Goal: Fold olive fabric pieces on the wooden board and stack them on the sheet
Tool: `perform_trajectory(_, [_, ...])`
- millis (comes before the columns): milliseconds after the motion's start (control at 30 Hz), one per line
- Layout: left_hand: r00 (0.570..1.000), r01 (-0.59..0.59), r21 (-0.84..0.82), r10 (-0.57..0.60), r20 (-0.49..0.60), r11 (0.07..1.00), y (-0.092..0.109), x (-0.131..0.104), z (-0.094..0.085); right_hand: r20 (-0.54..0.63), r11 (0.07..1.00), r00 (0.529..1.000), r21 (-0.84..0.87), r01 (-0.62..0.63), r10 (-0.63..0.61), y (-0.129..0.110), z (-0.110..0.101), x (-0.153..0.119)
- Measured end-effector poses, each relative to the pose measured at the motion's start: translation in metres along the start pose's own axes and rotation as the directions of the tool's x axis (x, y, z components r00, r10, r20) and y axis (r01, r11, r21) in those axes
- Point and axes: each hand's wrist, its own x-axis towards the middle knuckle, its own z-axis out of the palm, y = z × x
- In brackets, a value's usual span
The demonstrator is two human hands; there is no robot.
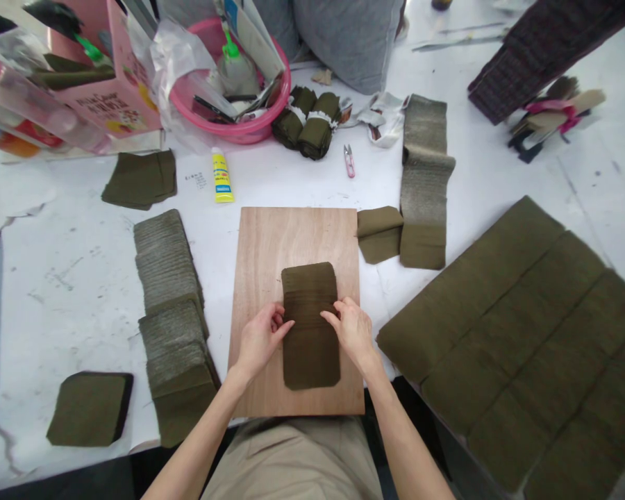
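An olive-green fabric piece (311, 354) lies upright on a wooden board (257, 250) in front of me, with a fold line across its middle. My left hand (263, 337) pinches its left edge, thumb on top and fingers curled. At the right edge, my right hand (353, 330) pinches the same fabric between thumb and fingers. Fanned green pieces (174, 312) lie left of the board, and a small folded stack (380, 232) touches its upper right side. Beside that stack runs a long row of overlapping pieces (424, 187).
Large green panels (526, 333) cover the right side. A square stack (89, 410) sits at the lower left, more pieces (140, 179) above. Farther back are a yellow tube (221, 177), pink snips (348, 161), a pink basket (229, 128) and tied rolls (317, 128). A dark sleeve (531, 59) reaches in.
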Motion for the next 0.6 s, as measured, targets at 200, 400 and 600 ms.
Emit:
perform_trajectory(200, [1.0, -0.003, 0.008, 0.003, 0.001, 1.0, 0.0013, -0.0006, 0.0, -0.011, 1.0, 1.0, 0.014, 0.015, -0.015, 0.0009, 0.001, 0.0008])
perform_trajectory(400, [1.0, 0.006, 0.017, -0.006, 0.004, 1.0, 0.0022, -0.0005, -0.001, -0.054, 0.999, 0.999, 0.053, -0.004, 0.007, -0.0014, 0.0028, -0.0004])
perform_trajectory(600, [1.0, 0.019, 0.022, -0.019, 0.018, 1.0, 0.0037, 0.0005, -0.0025, -0.125, 0.972, 0.988, 0.227, -0.058, 0.088, -0.0054, 0.0014, -0.0011])
